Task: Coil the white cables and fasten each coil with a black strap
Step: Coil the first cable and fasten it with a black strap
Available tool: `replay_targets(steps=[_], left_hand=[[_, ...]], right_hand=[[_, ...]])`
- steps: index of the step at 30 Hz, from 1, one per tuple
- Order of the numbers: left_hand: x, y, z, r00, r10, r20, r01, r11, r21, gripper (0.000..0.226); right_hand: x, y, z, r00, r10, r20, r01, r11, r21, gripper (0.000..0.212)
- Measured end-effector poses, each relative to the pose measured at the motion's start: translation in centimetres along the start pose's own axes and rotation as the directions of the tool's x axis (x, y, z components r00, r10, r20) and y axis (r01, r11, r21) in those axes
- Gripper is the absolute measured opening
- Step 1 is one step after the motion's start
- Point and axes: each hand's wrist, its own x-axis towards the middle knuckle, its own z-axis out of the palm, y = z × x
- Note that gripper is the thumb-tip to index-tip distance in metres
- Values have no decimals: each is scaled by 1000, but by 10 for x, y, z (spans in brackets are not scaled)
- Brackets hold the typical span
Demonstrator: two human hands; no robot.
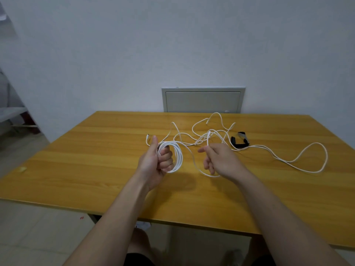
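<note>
Over table (92,169), left hand (153,166) grips upright cable coil (179,156).

Coil (179,157) in left hand (153,166); loose cable (208,138) sprawled right on table (86,160); strap (240,142) behind right hand (221,160).

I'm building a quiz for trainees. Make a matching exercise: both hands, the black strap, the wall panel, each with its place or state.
1 left hand
2 right hand
3 black strap
4 wall panel

A behind the table
B grips the coil
C lies on the table
D pinches a loose strand

Pairs: 1-B; 2-D; 3-C; 4-A
</note>
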Motion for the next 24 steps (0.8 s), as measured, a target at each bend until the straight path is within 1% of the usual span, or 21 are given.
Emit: replay_targets(steps=[2, 3, 5, 6, 8, 11, 12, 14, 16, 22, 24], left_hand=[[-2, -1, 5, 999, 4, 37, -5, 1000, 30, 54], [-3, -2, 9, 998, 5, 56, -7, 999, 41, 53], [-5, -4, 15, 996, 4, 89, -9, 998, 65, 53], [-6, -6, 18, 995, 3, 105, -11, 997, 75, 53], [-8, -7, 20, 988, -10, 155, -1, 998, 67, 56], [-11, -5, 22, 963, -63, 261, 66, 998, -5, 57], [-11, -5, 22, 952, -76, 297, 88, 996, -25, 55], [-11, -5, 21, 937, -96, 336, 116, 993, -39, 52], [-10, -7, 20, 946, -103, 308, 113, 993, -15, 48], [-5, -11, 22, 984, -50, 170, 23, 987, 156, 43], [-5, -14, 25, 992, -38, 121, 19, 988, 155, 41]], right_hand=[[-4, -6, 5, 1000, -25, 7, 23, 988, 151, 32], [-5, -9, 8, 999, -33, 15, 29, 981, 190, 40], [-8, -13, 15, 994, -93, 64, 78, 977, 200, 59], [-8, -13, 19, 987, -136, 82, 118, 975, 190, 61], [-8, -13, 24, 976, -195, 97, 170, 960, 224, 53], [-11, -10, 21, 961, -244, 129, 165, 881, 443, 35], [-12, -11, 21, 959, -249, 134, 152, 854, 497, 29], [-15, -12, 21, 970, -224, 99, 133, 822, 554, 23], [-14, -10, 25, 981, -191, 36, 135, 804, 580, 22], [-12, -10, 35, 983, -139, -120, 182, 838, 515, 20], [-12, -14, 40, 976, -149, -155, 209, 831, 515, 23]])
